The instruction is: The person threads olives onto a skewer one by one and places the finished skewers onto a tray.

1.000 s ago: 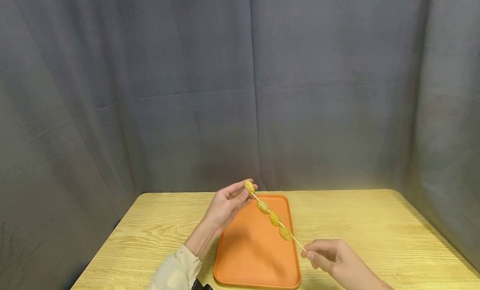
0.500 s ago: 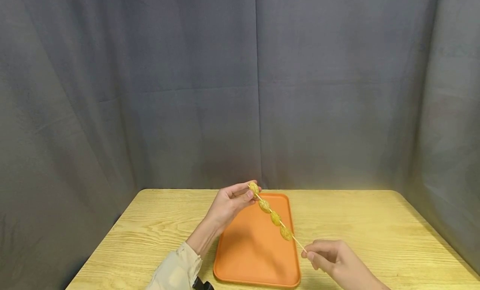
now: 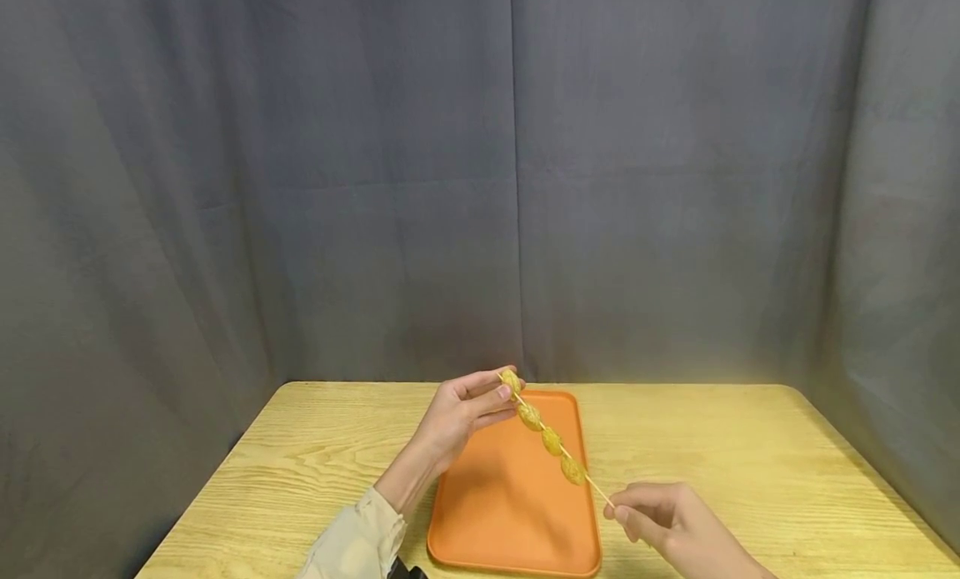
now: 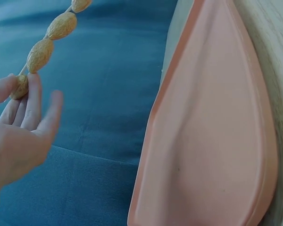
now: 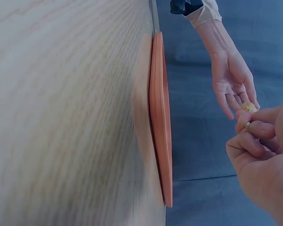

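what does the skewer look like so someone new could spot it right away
On the wooden table lies an orange tray. Held in the air above it, between the left hand and right hand, is the skewer: the only thin stick, strung with four yellow-brown lumps.

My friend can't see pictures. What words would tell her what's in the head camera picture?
Two hands hold a skewer with four yellow food balls slanted above an orange tray: the left hand pinches the top ball, the right hand pinches the bare stick end. The tray lies on a wooden table before a grey curtain.
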The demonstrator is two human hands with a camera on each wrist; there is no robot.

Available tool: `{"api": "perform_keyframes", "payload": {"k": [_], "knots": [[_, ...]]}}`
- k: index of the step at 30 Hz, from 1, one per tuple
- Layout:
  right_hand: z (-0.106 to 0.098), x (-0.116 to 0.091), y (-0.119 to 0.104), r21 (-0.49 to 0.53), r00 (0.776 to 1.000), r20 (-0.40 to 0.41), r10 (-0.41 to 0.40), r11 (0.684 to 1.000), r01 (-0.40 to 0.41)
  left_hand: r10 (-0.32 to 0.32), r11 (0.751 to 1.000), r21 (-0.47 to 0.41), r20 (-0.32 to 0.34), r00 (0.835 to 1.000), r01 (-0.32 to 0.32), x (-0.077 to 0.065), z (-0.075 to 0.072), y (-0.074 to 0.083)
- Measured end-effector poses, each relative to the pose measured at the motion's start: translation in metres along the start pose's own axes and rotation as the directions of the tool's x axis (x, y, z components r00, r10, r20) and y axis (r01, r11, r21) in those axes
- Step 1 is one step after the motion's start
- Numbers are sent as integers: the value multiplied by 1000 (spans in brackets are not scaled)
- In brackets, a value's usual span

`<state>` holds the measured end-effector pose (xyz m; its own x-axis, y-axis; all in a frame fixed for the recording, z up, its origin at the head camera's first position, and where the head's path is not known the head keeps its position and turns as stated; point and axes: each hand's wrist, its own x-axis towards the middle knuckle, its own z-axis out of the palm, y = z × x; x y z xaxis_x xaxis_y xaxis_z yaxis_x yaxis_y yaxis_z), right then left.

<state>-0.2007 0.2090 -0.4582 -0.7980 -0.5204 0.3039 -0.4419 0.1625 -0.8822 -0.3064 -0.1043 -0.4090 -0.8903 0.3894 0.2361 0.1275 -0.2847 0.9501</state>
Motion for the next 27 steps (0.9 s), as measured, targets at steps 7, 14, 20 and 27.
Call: {"api": "perform_keyframes", "payload": {"k": [7, 14, 20, 27], "knots": [[-3, 2, 4, -13, 999, 9, -40, 999, 40, -22, 1000, -12, 22, 1000, 22, 5, 1, 0], [-4, 5, 8, -14, 998, 26, -63, 998, 63, -35, 999, -6, 13, 999, 36, 5, 0, -2], [-7, 4, 8, -29, 998, 21, 54, 998, -53, -16, 1000, 25, 15, 1000, 15, 8, 1, -6], [-5, 7, 6, -38, 997, -10, 72, 997, -72, 23, 966, 260, -85, 996, -1, 12, 3, -15]]}}
